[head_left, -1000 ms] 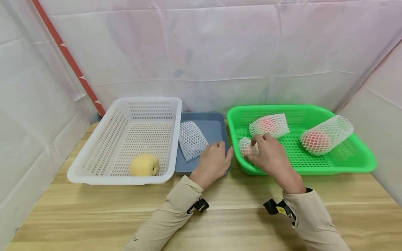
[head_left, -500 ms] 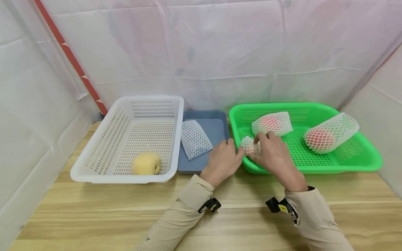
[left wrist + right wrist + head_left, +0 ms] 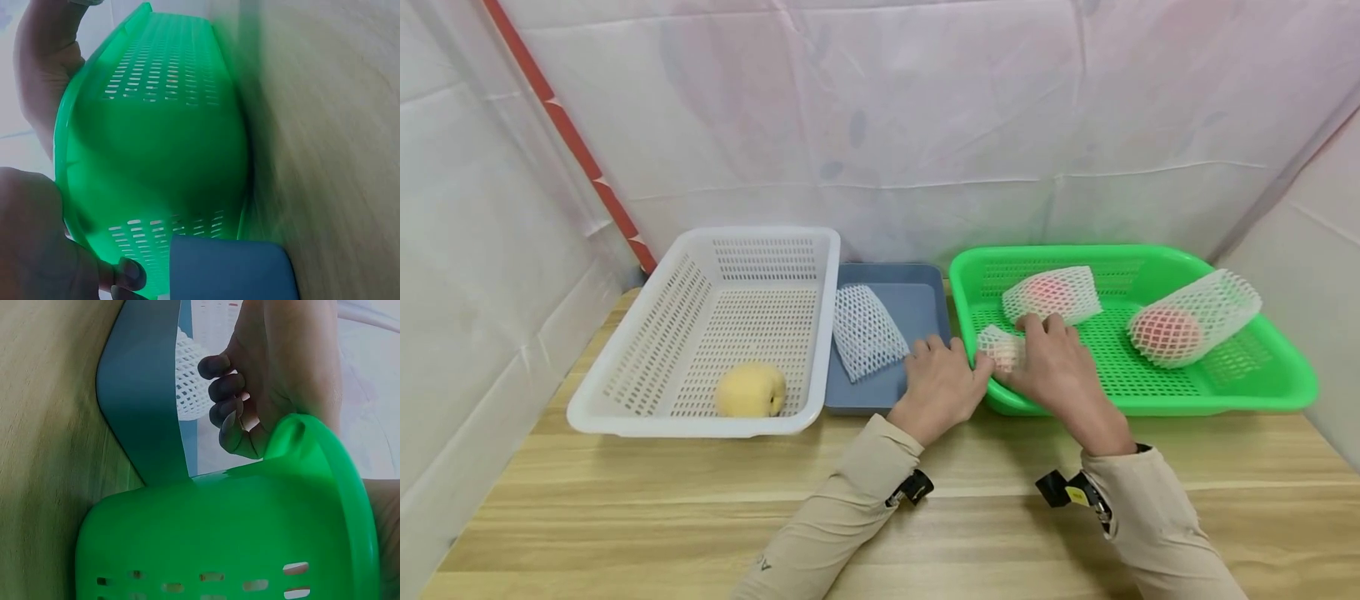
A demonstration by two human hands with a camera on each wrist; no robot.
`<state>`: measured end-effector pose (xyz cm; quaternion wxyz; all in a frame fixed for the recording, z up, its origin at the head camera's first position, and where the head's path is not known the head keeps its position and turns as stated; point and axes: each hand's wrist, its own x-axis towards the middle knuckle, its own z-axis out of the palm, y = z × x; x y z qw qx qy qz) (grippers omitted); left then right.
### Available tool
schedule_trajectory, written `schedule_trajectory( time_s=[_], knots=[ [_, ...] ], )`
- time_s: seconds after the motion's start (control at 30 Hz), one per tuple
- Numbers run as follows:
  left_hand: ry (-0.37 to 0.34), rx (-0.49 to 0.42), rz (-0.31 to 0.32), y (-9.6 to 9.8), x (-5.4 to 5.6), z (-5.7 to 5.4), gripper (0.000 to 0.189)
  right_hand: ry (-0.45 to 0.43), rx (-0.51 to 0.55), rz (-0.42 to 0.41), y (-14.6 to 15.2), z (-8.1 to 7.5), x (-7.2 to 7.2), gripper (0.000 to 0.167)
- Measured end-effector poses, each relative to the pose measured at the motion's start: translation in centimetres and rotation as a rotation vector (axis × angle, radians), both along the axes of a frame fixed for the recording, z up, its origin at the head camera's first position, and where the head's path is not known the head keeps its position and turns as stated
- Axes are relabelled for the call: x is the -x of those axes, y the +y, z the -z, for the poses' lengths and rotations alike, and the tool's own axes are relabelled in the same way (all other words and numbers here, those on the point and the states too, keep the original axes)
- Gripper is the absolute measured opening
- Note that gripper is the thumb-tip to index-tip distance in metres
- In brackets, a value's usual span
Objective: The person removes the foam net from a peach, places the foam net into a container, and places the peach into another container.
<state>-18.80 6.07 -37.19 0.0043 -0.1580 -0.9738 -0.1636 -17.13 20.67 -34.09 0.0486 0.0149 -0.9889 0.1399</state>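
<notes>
In the head view, my right hand [image 3: 1060, 375] reaches over the front rim of the green basket [image 3: 1120, 408]. Its thumb and fingers grip a pinkish fruit in a white foam net [image 3: 1000, 350] at the basket's left front corner. My left hand [image 3: 943, 383] is beside that corner, partly over the grey-blue tray [image 3: 917, 304], with its thumb at the basket rim. The right wrist view shows the left fingers [image 3: 226, 387] loosely curled with nothing between them. A flat foam net sleeve [image 3: 868, 333] lies in the tray, left of this hand.
Two more netted pinkish fruits lie in the green basket, one at the back [image 3: 1051, 296] and one at the right [image 3: 1165, 333]. A white basket [image 3: 700, 427] stands left of the tray, a bare yellow fruit [image 3: 751, 390] inside. All stand on a wooden table [image 3: 700, 517].
My left hand has moved right from over the tray to the green basket's corner. The right hand stays at the netted fruit, its fingers now lower against it. The view has shifted slightly.
</notes>
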Motion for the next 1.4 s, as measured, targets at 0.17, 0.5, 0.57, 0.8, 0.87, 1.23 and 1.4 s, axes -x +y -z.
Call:
schedule_trajectory(
  time_s=[0.17, 0.5, 0.57, 0.8, 0.87, 1.23, 1.4],
  knots=[
    [0.021, -0.001, -0.002, 0.1, -0.1, 0.0, 0.049, -0.052, -0.012, 0.0, 0.0, -0.1, 0.2, 0.075],
    [0.037, -0.036, -0.014, 0.2, -0.1, -0.1, 0.037, -0.227, 0.044, -0.061, 0.4, -0.1, 1.4, 0.08],
    [0.038, -0.035, -0.013, 0.3, -0.2, -0.1, 0.036, -0.242, 0.051, -0.065, 0.5, 0.0, 1.5, 0.079],
    [0.056, -0.025, -0.015, 0.5, -0.3, 0.0, 0.035, -0.271, 0.082, -0.075, 0.7, 0.3, 1.6, 0.08],
    [0.058, -0.032, -0.015, 0.5, -0.3, 0.1, 0.035, -0.263, 0.091, -0.08, 0.8, 0.3, 1.6, 0.08],
    [0.091, -0.045, 0.003, 0.3, -0.3, 0.2, 0.035, -0.165, 0.103, -0.05, 0.9, 0.3, 1.3, 0.081],
    [0.091, -0.067, 0.014, 0.1, -0.2, 0.3, 0.034, -0.12, 0.103, -0.04, 0.8, 0.3, 1.0, 0.083]
  ],
)
